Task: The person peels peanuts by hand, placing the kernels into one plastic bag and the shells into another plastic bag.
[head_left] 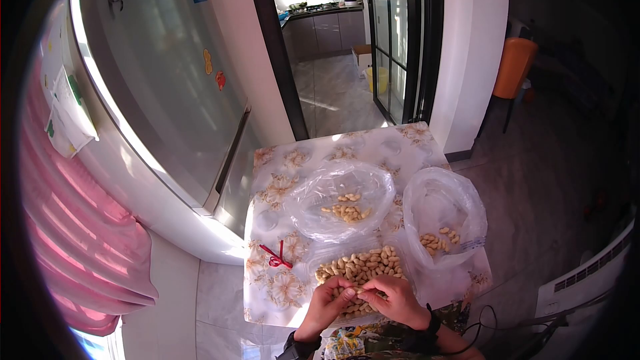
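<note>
My left hand (329,303) and my right hand (395,301) meet at the table's near edge, fingers closed. Between their fingertips is a small peanut (358,290), partly covered by the fingers. Beneath and just beyond them, a heap of unshelled peanuts (363,264) fills a clear plastic tray (312,263). Farther back lies an open clear plastic bag (308,195) with a small group of peanuts (347,213) inside. Another open plastic bag (437,190), on the right, also holds several peanuts (435,243).
A red ribbon-like tie (277,255) lies left of the tray on the flower-patterned tablecloth (287,290). The refrigerator (160,80) stands to the left. Beyond the table are a glass door (392,40) and a kitchen. An orange chair (513,67) stands at the right.
</note>
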Demonstrator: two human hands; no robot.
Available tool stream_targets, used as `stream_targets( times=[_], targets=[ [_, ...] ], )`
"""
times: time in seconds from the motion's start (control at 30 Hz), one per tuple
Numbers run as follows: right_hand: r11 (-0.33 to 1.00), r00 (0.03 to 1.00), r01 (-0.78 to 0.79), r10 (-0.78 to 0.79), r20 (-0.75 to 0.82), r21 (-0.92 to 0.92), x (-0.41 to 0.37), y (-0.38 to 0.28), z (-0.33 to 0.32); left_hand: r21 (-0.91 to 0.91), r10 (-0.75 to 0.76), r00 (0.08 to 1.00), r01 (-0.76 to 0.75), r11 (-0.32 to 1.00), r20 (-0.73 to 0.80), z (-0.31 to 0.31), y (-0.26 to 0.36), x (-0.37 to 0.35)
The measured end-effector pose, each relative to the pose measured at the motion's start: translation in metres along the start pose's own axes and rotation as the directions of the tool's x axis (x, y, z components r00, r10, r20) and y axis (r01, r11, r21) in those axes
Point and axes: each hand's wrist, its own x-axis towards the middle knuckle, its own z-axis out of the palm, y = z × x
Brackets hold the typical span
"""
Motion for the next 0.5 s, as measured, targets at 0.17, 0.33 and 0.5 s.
stream_targets(
  times=[0.17,0.33,0.5],
  targets=[
    [0.999,0.999,-0.032,0.032,-0.029,0.006,-0.0007,0.0013,0.0014,0.001,0.057,0.998,-0.057,0.998,-0.027,0.0031,-0.0018,0.0013],
    [0.999,0.999,-0.038,0.038,-0.027,0.007,-0.0008,-0.0014,0.0005,0.040,0.050,0.999,-0.049,0.998,-0.015,0.0033,0.0045,-0.0012],
    [1.000,0.999,-0.010,0.010,-0.038,-0.001,-0.0017,0.0004,0.0000,0.024,0.051,0.999,-0.051,0.998,-0.011,0.0025,0.0026,-0.0007]
  ],
)
